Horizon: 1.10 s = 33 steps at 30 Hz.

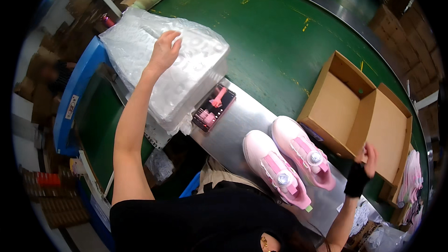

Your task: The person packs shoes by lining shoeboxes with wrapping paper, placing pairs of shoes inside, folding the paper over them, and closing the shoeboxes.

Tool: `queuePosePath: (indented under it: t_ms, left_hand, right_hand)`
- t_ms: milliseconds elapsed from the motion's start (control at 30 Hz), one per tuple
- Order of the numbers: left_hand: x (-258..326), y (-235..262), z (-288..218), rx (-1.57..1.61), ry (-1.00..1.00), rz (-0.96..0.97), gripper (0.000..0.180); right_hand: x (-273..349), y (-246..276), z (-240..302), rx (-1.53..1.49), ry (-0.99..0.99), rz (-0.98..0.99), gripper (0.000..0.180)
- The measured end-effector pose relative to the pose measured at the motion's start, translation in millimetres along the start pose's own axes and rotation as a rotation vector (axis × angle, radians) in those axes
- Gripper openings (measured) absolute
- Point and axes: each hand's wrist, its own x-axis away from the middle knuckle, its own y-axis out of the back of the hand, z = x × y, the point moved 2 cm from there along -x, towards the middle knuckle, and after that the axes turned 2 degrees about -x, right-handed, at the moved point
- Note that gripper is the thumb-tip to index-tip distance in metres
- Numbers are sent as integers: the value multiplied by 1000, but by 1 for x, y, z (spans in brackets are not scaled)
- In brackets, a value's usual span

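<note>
My left hand [165, 52] is over a large clear plastic bag [191, 72] packed with white moulded pieces. Its fingers are bent, with the thumb apart, and nothing shows between them. A black wrist wrap covers part of my right hand [368, 161], which has its fingers stretched out by the near edge of an open brown cardboard box [343, 105]; whether it touches the cardboard I cannot tell. Between my hands, two pink and white sneakers [267, 161] with round silvery dials stand side by side on a metal surface [233, 121].
A phone [213, 108] with a lit screen lies against the bag. Beyond stretches a green belt [266, 28] with yellow marks. A blue curved frame [74, 98] is at the left. More pink shoes [410, 172] and crumpled plastic [385, 238] are at the lower right.
</note>
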Motion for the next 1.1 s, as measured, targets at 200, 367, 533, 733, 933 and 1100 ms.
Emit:
queuePosePath:
  t_ms: [200, 367, 533, 733, 933, 1100]
  left_hand:
    - [47, -41, 46, -250, 444, 642, 103]
    - [44, -28, 37, -250, 522, 707, 107]
    - [43, -32, 39, -194, 518, 592, 74]
    - [59, -42, 43, -196, 429, 318, 40]
    - [48, -37, 14, -274, 300, 297, 20]
    - [48, -40, 29, -282, 33, 17, 18]
  right_hand:
    - [11, -97, -12, -42, 88, 772, 52]
    - [0, -100, 3, -44, 98, 852, 48]
    - [-3, -99, 5, -43, 77, 872, 49]
    - [4, -97, 0, -50, 55, 846, 49]
    - [11, -101, -7, -26, 19, 855, 48]
    - [7, -106, -6, -121, 64, 809, 48]
